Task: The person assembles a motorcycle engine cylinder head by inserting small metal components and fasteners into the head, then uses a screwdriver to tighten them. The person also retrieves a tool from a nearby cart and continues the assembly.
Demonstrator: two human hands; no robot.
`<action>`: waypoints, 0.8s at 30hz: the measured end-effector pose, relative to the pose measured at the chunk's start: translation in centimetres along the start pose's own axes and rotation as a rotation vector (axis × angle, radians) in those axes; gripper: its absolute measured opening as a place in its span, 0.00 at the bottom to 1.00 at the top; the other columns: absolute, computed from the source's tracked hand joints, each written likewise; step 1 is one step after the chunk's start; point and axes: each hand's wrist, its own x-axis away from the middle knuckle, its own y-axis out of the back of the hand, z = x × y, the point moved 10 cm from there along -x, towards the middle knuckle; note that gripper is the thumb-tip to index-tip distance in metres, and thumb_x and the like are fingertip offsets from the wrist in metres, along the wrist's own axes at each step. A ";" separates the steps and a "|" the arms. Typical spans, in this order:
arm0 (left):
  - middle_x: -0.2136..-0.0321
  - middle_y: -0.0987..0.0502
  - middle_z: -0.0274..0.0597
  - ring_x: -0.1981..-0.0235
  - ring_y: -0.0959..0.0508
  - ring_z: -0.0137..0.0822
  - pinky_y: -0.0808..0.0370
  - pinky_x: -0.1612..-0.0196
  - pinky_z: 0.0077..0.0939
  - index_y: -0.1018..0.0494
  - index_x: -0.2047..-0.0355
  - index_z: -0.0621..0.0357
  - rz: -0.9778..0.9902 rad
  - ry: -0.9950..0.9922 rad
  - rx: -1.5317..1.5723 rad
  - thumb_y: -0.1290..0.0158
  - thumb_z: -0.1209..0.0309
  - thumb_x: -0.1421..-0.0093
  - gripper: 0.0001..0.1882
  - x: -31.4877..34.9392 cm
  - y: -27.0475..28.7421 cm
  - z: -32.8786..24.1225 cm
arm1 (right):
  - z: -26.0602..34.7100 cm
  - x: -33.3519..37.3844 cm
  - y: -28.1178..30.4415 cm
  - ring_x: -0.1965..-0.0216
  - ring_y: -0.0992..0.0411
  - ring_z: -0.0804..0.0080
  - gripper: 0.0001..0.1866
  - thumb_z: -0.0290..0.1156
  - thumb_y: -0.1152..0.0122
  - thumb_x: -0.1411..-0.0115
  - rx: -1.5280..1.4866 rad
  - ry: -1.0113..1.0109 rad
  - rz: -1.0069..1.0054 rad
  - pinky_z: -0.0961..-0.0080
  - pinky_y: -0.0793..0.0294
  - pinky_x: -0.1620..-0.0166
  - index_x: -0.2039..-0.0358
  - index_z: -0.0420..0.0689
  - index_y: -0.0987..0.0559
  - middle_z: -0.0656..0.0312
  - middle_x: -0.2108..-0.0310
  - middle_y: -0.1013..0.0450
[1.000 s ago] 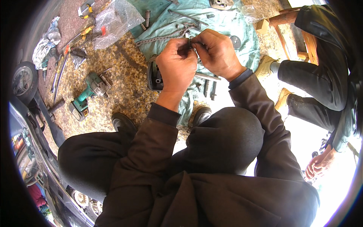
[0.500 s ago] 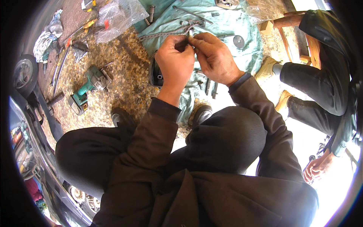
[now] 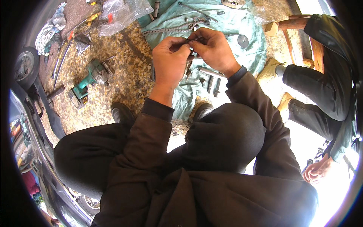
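Observation:
My left hand [image 3: 169, 62] and my right hand [image 3: 216, 50] meet above a green cloth [image 3: 254, 56]. Both are closed in a pinch, fingertips together around a small dark piece, mostly hidden and too small to name. Just beyond my fingers a metal chain [image 3: 166, 31] stretches across the cloth. To the right of my right hand lies a toothed disc [image 3: 242, 41]. Below it, nearer to me, are a metal tube [image 3: 211, 73] and two short dark rods, one of them a dark pin [image 3: 217, 87]. My left hand covers most of a dark tray.
A green-and-black power tool [image 3: 89, 81] lies on the speckled floor at left, with hand tools and a plastic bag [image 3: 123, 17] beyond. At right another person sits with legs [image 3: 314, 85] near the cloth, beside a wooden stool [image 3: 317, 53]. A vehicle's edge runs along the far left.
My hands have shifted slightly left over the cloth, the left hand now hiding more of the dark tray. The fingers have changed their hold, still pinched together. The view has moved a little.

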 end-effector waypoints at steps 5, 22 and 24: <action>0.71 0.21 0.42 0.73 0.19 0.31 0.18 0.70 0.25 0.24 0.61 0.65 -0.138 0.189 -0.123 0.44 0.79 0.42 0.08 0.1 5.7 1.0 | 1.1 -0.7 0.4 0.70 0.21 0.65 0.11 0.31 0.39 0.43 0.095 0.107 -0.081 0.71 0.22 0.63 0.63 0.39 0.17 0.52 0.70 0.19; 0.77 0.25 0.34 0.80 0.28 0.25 0.33 0.80 0.20 0.23 0.69 0.61 -0.245 0.220 -0.486 0.40 0.77 0.47 0.05 -0.3 7.4 4.4 | -3.3 0.5 -0.7 0.66 0.21 0.62 0.15 0.34 0.40 0.43 0.124 -0.100 0.057 0.69 0.23 0.58 0.61 0.35 0.18 0.47 0.67 0.19; 0.77 0.25 0.34 0.80 0.28 0.25 0.33 0.80 0.20 0.24 0.68 0.60 -0.251 0.229 -0.487 0.40 0.77 0.47 0.06 -0.2 7.4 4.5 | -3.6 0.6 -0.6 0.66 0.21 0.62 0.15 0.34 0.40 0.43 0.109 -0.090 0.054 0.69 0.23 0.59 0.61 0.35 0.17 0.47 0.67 0.20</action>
